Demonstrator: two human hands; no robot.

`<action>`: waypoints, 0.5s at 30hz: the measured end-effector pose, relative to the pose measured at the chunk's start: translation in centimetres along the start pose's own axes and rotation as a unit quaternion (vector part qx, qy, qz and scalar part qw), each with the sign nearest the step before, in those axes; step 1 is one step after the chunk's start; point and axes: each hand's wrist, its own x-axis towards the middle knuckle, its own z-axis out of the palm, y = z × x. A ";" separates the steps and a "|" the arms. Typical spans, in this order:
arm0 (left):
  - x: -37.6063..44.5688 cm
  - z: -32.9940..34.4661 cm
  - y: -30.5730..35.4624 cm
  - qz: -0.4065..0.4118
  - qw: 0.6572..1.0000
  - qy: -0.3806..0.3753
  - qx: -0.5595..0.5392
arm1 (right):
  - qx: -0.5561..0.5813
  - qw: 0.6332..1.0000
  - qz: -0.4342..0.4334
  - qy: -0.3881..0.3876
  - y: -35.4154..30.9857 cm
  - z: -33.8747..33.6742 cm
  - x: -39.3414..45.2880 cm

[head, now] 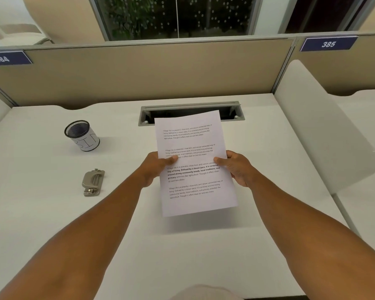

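Observation:
A white sheet of paper point(193, 139) with several printed paragraphs is held up above the white desk point(52, 213), casting a shadow below it. My left hand point(155, 167) pinches its left edge, thumb on the front of the page. My right hand point(236, 167) pinches its right edge the same way. The fingers of both hands are hidden behind the sheet.
A black mesh cup point(81, 135) with a white label marked "BIN" stands at the left. A grey metal hole punch point(93, 182) lies nearer, also left. A cable slot point(188, 106) is open at the desk's back. A beige partition point(139, 72) and a white side divider point(320, 126) bound the desk.

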 end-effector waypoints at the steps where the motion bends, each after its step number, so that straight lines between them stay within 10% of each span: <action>1: 0.1 0.0 -0.1 -0.002 1.000 0.014 0.001 | -0.002 1.000 -0.002 0.004 0.1 0.0 0.1; 15: 0.1 -6.9 -3.4 -0.043 0.941 0.336 0.009 | -0.056 0.997 0.000 0.053 1.0 1.5 2.3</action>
